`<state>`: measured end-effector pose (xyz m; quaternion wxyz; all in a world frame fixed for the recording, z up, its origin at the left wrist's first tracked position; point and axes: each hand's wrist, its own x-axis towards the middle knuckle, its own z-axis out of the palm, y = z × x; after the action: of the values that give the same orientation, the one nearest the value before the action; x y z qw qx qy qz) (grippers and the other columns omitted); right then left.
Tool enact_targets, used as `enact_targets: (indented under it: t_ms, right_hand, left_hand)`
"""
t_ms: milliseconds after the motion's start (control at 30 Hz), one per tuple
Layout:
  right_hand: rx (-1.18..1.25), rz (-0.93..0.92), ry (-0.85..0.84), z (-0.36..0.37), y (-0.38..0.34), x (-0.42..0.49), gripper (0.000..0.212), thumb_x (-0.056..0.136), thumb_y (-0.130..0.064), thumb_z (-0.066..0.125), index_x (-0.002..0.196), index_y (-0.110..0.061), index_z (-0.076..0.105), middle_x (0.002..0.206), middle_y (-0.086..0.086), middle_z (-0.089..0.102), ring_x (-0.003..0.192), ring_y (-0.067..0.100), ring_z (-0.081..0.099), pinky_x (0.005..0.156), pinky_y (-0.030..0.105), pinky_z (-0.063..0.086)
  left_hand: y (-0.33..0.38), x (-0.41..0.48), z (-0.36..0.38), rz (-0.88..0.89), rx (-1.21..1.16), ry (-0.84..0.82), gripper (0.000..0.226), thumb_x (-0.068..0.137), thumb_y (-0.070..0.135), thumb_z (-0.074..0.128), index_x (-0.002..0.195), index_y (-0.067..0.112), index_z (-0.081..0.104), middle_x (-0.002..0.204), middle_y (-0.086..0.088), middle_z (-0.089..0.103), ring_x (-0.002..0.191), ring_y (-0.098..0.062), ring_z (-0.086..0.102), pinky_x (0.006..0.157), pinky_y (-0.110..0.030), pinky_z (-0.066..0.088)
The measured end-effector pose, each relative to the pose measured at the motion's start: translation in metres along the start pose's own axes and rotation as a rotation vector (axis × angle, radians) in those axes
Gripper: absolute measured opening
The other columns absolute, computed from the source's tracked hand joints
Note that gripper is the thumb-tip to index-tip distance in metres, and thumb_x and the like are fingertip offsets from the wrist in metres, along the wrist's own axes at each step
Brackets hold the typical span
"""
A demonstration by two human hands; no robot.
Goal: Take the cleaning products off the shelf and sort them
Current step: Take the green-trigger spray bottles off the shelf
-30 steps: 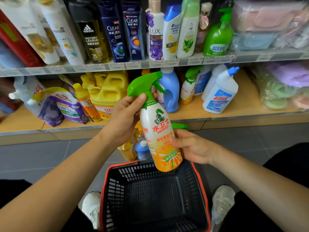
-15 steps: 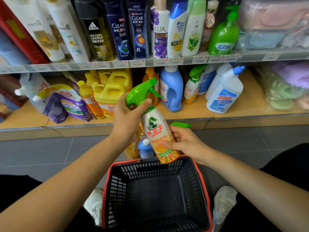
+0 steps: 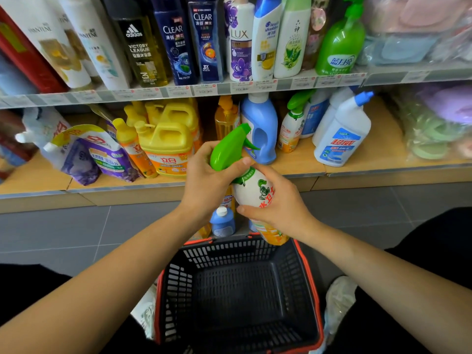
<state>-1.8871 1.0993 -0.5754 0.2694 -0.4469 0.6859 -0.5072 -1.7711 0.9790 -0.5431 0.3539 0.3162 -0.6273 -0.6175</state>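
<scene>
Two hands hold one spray bottle (image 3: 255, 190) above the basket's (image 3: 305, 277) far edge, near the shelf (image 3: 293, 162). The left hand (image 3: 204, 180) curls its fingers round the green top; the right hand (image 3: 278, 205) wraps fingers round the white middle.

Upper shelf (image 3: 447, 75):
- dark bottle (image 3: 139, 47): "adidas VICTORY LEAGUE", "3"
- navy bottle (image 3: 175, 47): "CLEAR"
- second navy bottle (image 3: 204, 42): "CLEAR", "3X"
- white bottle (image 3: 240, 44): "LUX"
- green pump bottle (image 3: 341, 47): "蓝月亮"

Lower shelf (image 3: 293, 162):
- yellow jug (image 3: 166, 146): "立白"
- blue-capped bottle (image 3: 341, 139): "超威"

Spray bottle (image 3: 251, 192): "水卫", rest covered.

Price tags (image 3: 178, 91): illegible.
</scene>
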Motion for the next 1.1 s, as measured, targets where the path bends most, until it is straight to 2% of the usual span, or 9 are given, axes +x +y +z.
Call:
enact_targets:
  t_ms: [100,200,333,500,700,767,900,1000,1100]
  right_hand:
    - [0.179,0.049,-0.103,-0.007,0.003,0.005,0.079,0.068,-0.014,0.092,0.138,-0.019,0.055,0.126,0.002,0.069,0.116,0.019,0.065,0.101,0.049,0.052]
    - [0.389,0.111,-0.201,-0.007,0.005,0.004,0.066,0.072,-0.011,0.086,0.132,-0.017,0.058,0.123,0.01,0.069,0.116,0.031,0.066,0.101,0.057,0.051]
    - [0.477,0.162,-0.266,-0.009,0.007,0.003,0.058,0.074,-0.011,0.083,0.128,-0.014,0.061,0.119,0.014,0.07,0.112,0.033,0.067,0.098,0.054,0.054]
    - [0.307,0.092,-0.154,-0.003,0.007,0.004,0.066,0.07,-0.018,0.087,0.13,-0.02,0.06,0.118,0.003,0.072,0.111,0.022,0.068,0.097,0.048,0.055]
    - [-0.066,-0.019,0.0,-0.006,0.025,0.006,0.083,0.061,-0.027,0.095,0.135,-0.031,0.056,0.115,-0.01,0.068,0.103,0.001,0.064,0.083,0.019,0.053]
    - [-0.179,-0.076,-0.012,-0.008,0.031,0.006,0.085,0.061,-0.027,0.095,0.136,-0.031,0.055,0.118,-0.01,0.064,0.104,0.001,0.06,0.085,0.021,0.052]
    - [-0.289,-0.169,-0.063,-0.008,0.032,0.006,0.082,0.063,-0.032,0.09,0.135,-0.037,0.051,0.117,-0.021,0.055,0.105,0.0,0.056,0.085,0.027,0.052]
    - [-0.367,-0.217,-0.101,-0.011,0.031,0.007,0.082,0.064,-0.034,0.086,0.136,-0.039,0.048,0.123,-0.016,0.055,0.106,0.012,0.061,0.082,0.045,0.055]
    - [-0.38,-0.24,-0.129,-0.016,0.029,0.008,0.083,0.064,-0.028,0.088,0.136,-0.039,0.049,0.126,-0.014,0.056,0.11,0.016,0.061,0.083,0.049,0.054]
  left_hand:
    - [0.004,0.003,-0.001,0.028,-0.009,-0.142,0.04,0.085,0.006,0.077,0.121,0.004,0.058,0.099,-0.004,0.074,0.092,-0.011,0.072,0.077,-0.023,0.057]
    - [0.001,0.002,-0.001,0.035,-0.084,-0.275,0.046,0.094,-0.004,0.062,0.138,-0.004,0.046,0.12,-0.021,0.069,0.114,-0.024,0.069,0.089,-0.03,0.056]
    - [-0.001,0.001,0.001,0.016,-0.122,-0.286,0.051,0.094,0.002,0.061,0.142,-0.003,0.044,0.119,-0.02,0.07,0.111,-0.026,0.069,0.092,-0.037,0.058]
    - [-0.003,-0.001,0.0,0.08,-0.036,-0.179,0.046,0.09,0.003,0.071,0.135,0.005,0.058,0.116,-0.01,0.073,0.109,-0.023,0.07,0.09,-0.035,0.057]
    - [0.002,0.004,-0.009,0.074,0.214,-0.049,0.047,0.091,0.011,0.074,0.135,0.013,0.06,0.119,-0.002,0.07,0.108,-0.019,0.068,0.092,-0.043,0.059]
    - [0.008,0.008,-0.011,0.074,0.222,-0.105,0.038,0.097,0.011,0.066,0.134,0.015,0.06,0.119,-0.006,0.069,0.107,-0.024,0.068,0.092,-0.042,0.058]
    - [0.019,0.009,-0.015,0.024,0.147,-0.206,0.021,0.101,0.008,0.057,0.121,0.007,0.064,0.097,-0.004,0.069,0.079,-0.018,0.068,0.073,-0.029,0.059]
    - [0.023,0.014,-0.026,0.014,0.192,-0.23,0.025,0.104,0.017,0.054,0.102,-0.001,0.071,0.094,-0.008,0.073,0.081,-0.016,0.067,0.074,-0.027,0.056]
    - [0.028,0.021,-0.037,-0.128,0.17,-0.332,0.03,0.1,0.027,0.058,0.092,0.005,0.076,0.098,-0.01,0.074,0.084,-0.015,0.067,0.073,-0.026,0.056]
